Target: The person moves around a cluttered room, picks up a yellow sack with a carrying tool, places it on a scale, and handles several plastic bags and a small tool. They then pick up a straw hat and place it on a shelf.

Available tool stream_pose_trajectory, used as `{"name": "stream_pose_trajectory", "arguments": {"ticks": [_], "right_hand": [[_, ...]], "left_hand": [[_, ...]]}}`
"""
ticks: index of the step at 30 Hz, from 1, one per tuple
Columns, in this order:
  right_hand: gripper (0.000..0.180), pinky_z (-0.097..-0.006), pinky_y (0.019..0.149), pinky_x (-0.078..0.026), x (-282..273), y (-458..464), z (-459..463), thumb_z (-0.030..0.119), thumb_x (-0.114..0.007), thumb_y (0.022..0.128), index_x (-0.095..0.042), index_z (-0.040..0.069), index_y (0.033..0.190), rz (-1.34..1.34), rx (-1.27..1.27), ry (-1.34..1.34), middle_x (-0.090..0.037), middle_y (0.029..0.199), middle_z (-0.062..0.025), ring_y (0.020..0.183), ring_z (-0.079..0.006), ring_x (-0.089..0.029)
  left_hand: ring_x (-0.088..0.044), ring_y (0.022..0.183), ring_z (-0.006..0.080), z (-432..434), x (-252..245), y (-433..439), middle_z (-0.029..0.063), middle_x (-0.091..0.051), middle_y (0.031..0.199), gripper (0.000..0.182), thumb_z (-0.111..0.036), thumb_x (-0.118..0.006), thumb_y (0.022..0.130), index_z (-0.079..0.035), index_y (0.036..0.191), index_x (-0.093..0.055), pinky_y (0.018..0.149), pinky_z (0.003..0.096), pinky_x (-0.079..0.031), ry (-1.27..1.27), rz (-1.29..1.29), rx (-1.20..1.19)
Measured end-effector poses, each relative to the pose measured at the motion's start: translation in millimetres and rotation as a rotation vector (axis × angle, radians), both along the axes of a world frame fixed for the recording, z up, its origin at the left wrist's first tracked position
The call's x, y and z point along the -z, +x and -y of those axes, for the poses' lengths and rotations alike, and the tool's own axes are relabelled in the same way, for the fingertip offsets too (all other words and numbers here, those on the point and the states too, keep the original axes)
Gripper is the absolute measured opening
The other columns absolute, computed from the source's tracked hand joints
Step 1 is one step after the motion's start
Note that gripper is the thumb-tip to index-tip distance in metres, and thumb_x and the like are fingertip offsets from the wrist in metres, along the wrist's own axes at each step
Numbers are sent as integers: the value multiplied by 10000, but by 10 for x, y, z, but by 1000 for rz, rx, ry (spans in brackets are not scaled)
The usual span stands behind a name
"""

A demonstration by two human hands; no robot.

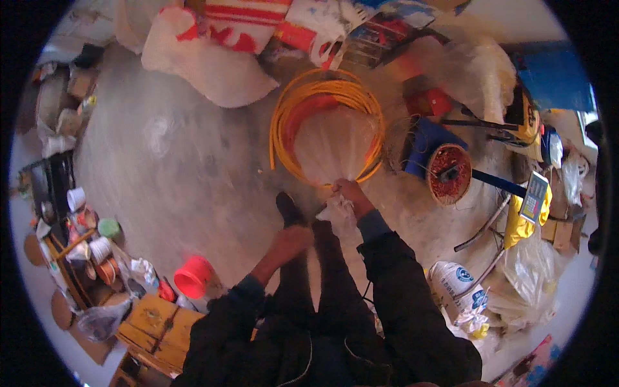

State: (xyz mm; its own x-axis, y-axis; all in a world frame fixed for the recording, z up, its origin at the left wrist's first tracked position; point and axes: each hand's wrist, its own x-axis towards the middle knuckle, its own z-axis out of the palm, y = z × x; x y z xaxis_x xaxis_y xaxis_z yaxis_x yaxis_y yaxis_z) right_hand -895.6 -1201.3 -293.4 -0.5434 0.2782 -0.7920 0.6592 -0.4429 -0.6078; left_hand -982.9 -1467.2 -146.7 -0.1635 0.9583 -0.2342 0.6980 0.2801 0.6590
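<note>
My right hand (350, 196) is closed around the gathered neck of a clear plastic bag (333, 140), whose loose end hangs below the fist. The bag spreads out inside a coil of yellow hose or cable (278, 130) lying on the floor. A red surface (309, 109) shows between the bag and the coil; what it belongs to is unclear. Over my left leg, near the dark shoe (290, 208), is my left hand (293, 244). Its fingers look curled, but blur hides whether anything is in them.
At right stand a blue drum or spool (433, 140) with a round reddish end and a digital scale display (534, 198) on a post. A printed white sack (449, 285) lies at lower right. A red bucket (193, 276) and cardboard box (157, 324) sit at lower left.
</note>
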Motion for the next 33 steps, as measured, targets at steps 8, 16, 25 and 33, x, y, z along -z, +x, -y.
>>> {"name": "stream_pose_trajectory", "arguments": {"ticks": [8,16,25,33], "right_hand": [[243,-474,688,-512,-1,-422,123,301,-661,873,-703,72,944,-129,-657,986,-685,821,-105,760,-295,-664],[242,-490,801,-500,-1474,-202,392,280,-624,853,-686,63,941,-205,-609,779,-670,896,-159,903,-372,-660],[218,-497,818,-505,-2722,576,479,197,-593,810,-675,22,911,-142,-198,688,-639,868,-242,887,-404,-626],[373,-459,929,-506,-3172,1040,787,292,-572,890,-659,-13,1087,0,-225,844,-654,1109,-267,1034,-413,-628]], "left_hand": [[-631,665,131,1845,-1020,-210,67,-687,786,237,-238,-597,989,-13,938,-652,603,277,-522,-345,773,-1191],[-670,660,191,2522,-1172,-232,125,-699,830,216,-212,-580,980,-2,970,-629,577,309,-548,-466,898,-1270],[-674,648,209,2622,-1389,-908,130,-697,830,219,-218,-588,942,-7,981,-630,564,308,-558,-444,822,-987],[-672,631,235,2532,-1423,-1584,136,-690,827,214,-221,-592,924,-14,972,-616,526,327,-553,-579,642,-831]]}}
